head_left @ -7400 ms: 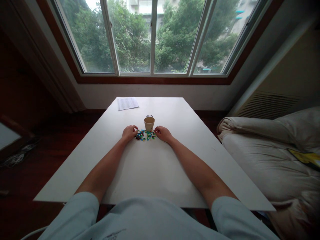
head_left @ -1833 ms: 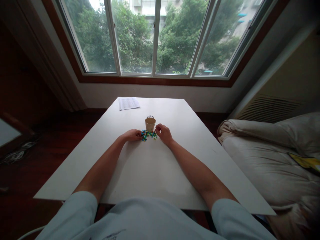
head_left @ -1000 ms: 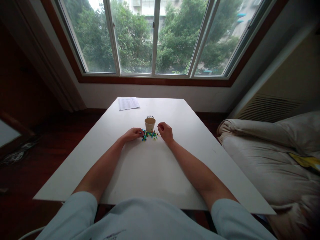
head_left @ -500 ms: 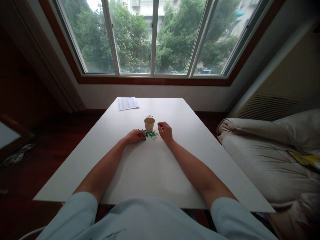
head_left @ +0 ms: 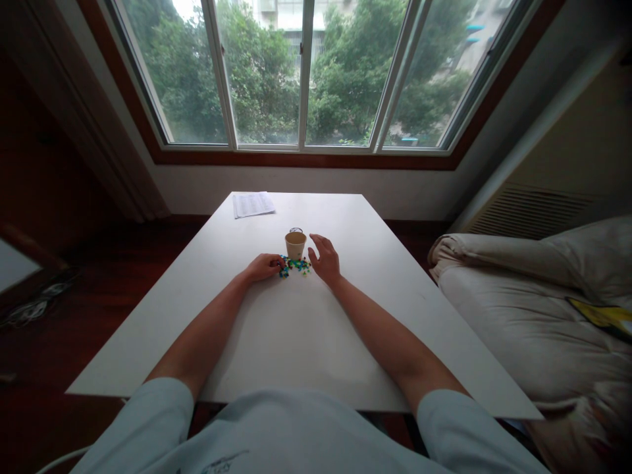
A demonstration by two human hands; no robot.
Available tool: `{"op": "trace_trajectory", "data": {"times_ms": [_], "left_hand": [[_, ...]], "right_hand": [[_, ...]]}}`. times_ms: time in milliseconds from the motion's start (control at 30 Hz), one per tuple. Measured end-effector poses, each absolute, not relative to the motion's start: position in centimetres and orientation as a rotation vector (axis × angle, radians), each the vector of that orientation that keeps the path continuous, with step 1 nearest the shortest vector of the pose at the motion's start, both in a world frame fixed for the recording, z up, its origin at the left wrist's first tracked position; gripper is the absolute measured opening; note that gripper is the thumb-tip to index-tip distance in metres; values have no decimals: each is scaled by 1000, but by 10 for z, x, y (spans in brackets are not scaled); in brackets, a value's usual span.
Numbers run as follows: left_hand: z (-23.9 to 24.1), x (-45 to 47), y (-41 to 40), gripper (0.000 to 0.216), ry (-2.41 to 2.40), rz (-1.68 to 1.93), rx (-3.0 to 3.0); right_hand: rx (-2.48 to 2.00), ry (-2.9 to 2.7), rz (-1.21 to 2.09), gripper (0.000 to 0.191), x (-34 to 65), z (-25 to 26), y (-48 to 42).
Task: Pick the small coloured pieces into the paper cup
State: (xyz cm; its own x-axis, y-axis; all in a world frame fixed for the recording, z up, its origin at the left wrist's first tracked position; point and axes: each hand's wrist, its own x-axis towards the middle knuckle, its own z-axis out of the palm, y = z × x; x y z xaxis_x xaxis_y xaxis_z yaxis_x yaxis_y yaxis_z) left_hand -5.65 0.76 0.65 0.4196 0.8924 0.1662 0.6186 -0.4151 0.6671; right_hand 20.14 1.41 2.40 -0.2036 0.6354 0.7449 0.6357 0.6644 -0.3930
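Observation:
A small tan paper cup (head_left: pixel 295 245) stands on the white table (head_left: pixel 296 329). Just in front of it lies a heap of tiny coloured pieces (head_left: pixel 295 265), blue, green and yellow. My left hand (head_left: pixel 265 266) rests at the heap's left edge with its fingers curled onto the pieces; what they pinch is too small to name. My right hand (head_left: pixel 323 258) hovers right of the cup and the heap, fingers spread and holding nothing.
A printed sheet of paper (head_left: pixel 253 204) lies at the table's far left corner. A bed with pale bedding (head_left: pixel 538 309) stands close on the right. A wide window (head_left: pixel 306 72) fills the far wall. Dark floor lies to the left.
My right hand, pinched beside the cup half a second ago, has opened its fingers. The left hand has stayed at the heap's left edge, and the heap looks more gathered than several seconds ago.

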Motion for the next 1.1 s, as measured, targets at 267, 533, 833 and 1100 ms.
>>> {"op": "trace_trajectory", "data": {"times_ms": [267, 533, 833, 1100], "left_hand": [[11, -59, 7, 29, 1218, 653, 2155], [26, -53, -1, 20, 1170, 672, 2072], [37, -50, -7, 15, 1129, 671, 2017], [23, -56, 3, 29, 1071, 770, 1845]], "right_hand": [[-893, -2036, -78, 50, 194, 25, 10], [-864, -2072, -50, 57, 194, 22, 14], [-907, -1878, 30, 44, 203, 14, 26], [-1023, -1659, 156, 32, 212, -1, 44]]}}
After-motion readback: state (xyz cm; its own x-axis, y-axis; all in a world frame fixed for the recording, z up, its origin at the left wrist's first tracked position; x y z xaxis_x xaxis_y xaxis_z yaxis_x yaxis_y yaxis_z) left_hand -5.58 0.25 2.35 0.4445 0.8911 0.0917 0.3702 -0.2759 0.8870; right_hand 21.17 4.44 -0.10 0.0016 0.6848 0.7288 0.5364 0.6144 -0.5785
